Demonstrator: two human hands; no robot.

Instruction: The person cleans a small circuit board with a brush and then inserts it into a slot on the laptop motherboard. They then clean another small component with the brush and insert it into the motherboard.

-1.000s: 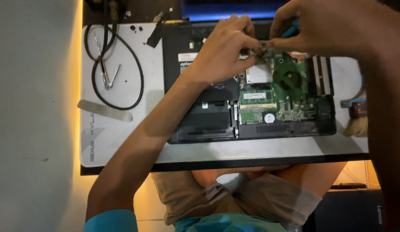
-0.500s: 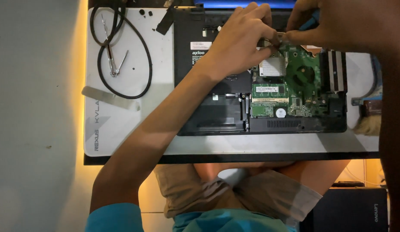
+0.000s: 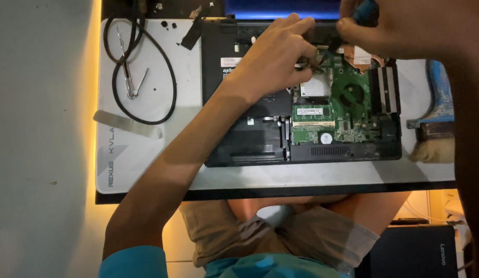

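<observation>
Green circuit board (image 3: pixel 347 110) bare inside opened black laptop (image 3: pixel 250 139) on grey mat (image 3: pixel 147 149). Left hand (image 3: pixel 273 62) pinching near board's top edge. Right hand (image 3: pixel 389 28) clamped on blue-handled tool (image 3: pixel 364 10).

The right hand (image 3: pixel 404 31) is cut off by the top edge, its blue-handled tool (image 3: pixel 364 11) mostly hidden.

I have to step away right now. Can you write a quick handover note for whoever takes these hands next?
Left hand: fingertips pinched at the top edge of the green board inside the opened laptop.
Right hand: holds a blue-handled tool, tip at the same spot.
Done: bottom cover off, board exposed.
Left: whatever the fingers pinch is hidden, so check it first.
Tweezers and black cable lie on the mat.
</observation>
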